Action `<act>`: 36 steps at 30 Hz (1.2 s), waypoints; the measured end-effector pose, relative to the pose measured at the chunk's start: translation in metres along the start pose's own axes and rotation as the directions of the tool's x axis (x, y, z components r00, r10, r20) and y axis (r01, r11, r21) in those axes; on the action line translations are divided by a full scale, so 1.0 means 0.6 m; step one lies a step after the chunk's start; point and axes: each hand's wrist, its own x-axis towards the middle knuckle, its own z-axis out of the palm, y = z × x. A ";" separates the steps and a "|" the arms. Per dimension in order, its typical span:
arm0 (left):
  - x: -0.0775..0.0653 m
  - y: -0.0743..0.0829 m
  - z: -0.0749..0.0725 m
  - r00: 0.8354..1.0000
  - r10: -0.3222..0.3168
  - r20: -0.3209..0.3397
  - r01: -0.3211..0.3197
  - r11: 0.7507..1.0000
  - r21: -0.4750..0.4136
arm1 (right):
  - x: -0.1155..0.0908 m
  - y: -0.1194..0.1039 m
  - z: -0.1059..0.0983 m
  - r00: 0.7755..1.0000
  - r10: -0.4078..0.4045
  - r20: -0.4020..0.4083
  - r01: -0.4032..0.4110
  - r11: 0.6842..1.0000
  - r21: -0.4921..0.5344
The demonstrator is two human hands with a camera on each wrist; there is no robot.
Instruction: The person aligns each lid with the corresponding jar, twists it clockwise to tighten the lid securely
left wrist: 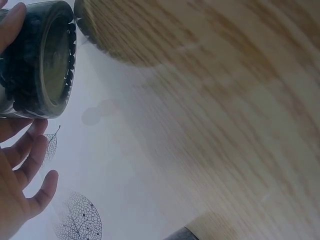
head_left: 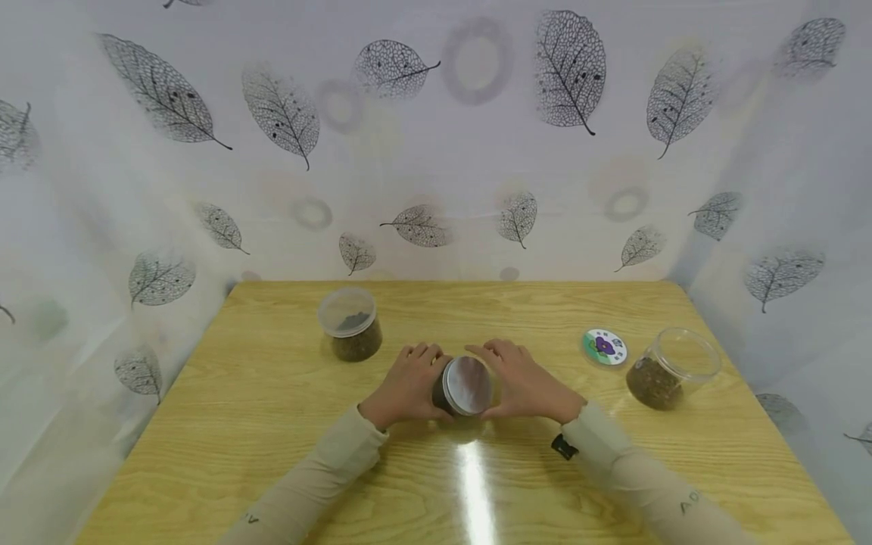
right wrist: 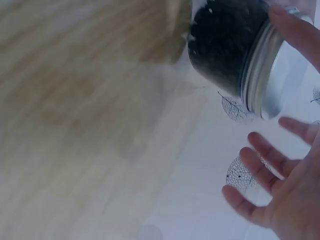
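In the head view, a clear jar (head_left: 441, 393) filled with something dark stands at the middle, its silver lid (head_left: 470, 384) tipped toward the camera. My left hand (head_left: 412, 382) grips the jar's side, thumb on one side and fingers on the other. On the lid side, my right hand (head_left: 527, 382) has its fingers spread. From the right wrist, the right thumb (right wrist: 295, 32) lies at the lid's rim, while the other fingers extend apart from the lid. The left wrist view shows the jar's round base (left wrist: 56, 60).
At the back left stands a clear jar (head_left: 357, 344) with brown contents and a translucent top. An uncovered jar (head_left: 657, 382), partly filled with brown bits, is at the right. Beside it lies a round lid (head_left: 605, 347) with a purple flower. A leaf-printed curtain (head_left: 436, 151) surrounds the wooden table (head_left: 272, 446).
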 end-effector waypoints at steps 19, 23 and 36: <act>-0.001 0.002 -0.003 1.000 -0.008 0.023 0.008 1.000 -0.016 | 0.016 0.005 -0.017 0.988 -0.141 0.058 0.139 0.990 0.028; 0.000 0.001 -0.003 1.000 -0.003 0.002 0.003 1.000 -0.012 | 0.013 0.005 -0.012 0.994 -0.097 0.053 0.096 0.995 0.024; 0.001 0.001 0.000 1.000 -0.014 0.017 0.014 1.000 0.018 | -0.002 -0.011 0.011 0.998 0.039 -0.055 -0.037 0.999 0.034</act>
